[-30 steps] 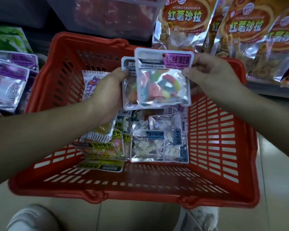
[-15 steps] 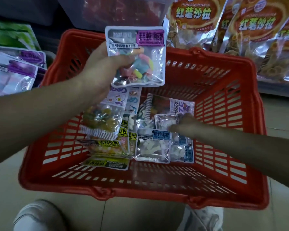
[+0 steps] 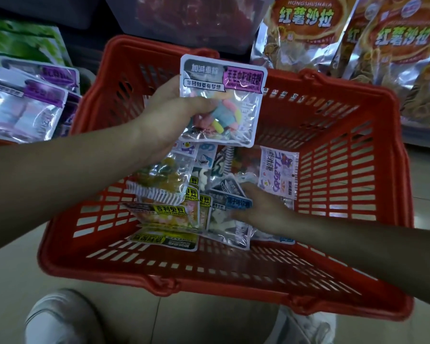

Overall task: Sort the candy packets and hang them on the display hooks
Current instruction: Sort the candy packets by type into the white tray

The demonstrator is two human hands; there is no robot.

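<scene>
Head view: the left hand [image 3: 164,120] grips a clear candy packet [image 3: 224,80], thumb curled over its front. The packet has a grey-and-pink header and bright striped gummies inside, and is held upright over the far edge of the red basket [image 3: 233,294]. The right hand [image 3: 261,209] lies on a blue-labelled packet [image 3: 236,204] of white candies mid-basket; I cannot tell whether it pinches the packet.

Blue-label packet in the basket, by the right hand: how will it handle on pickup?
Probably floppy: the blue-label packet is thin, crinkled film. Likely light: few small white candies inside. Glossy surface may slip; grip the flat header.
</scene>
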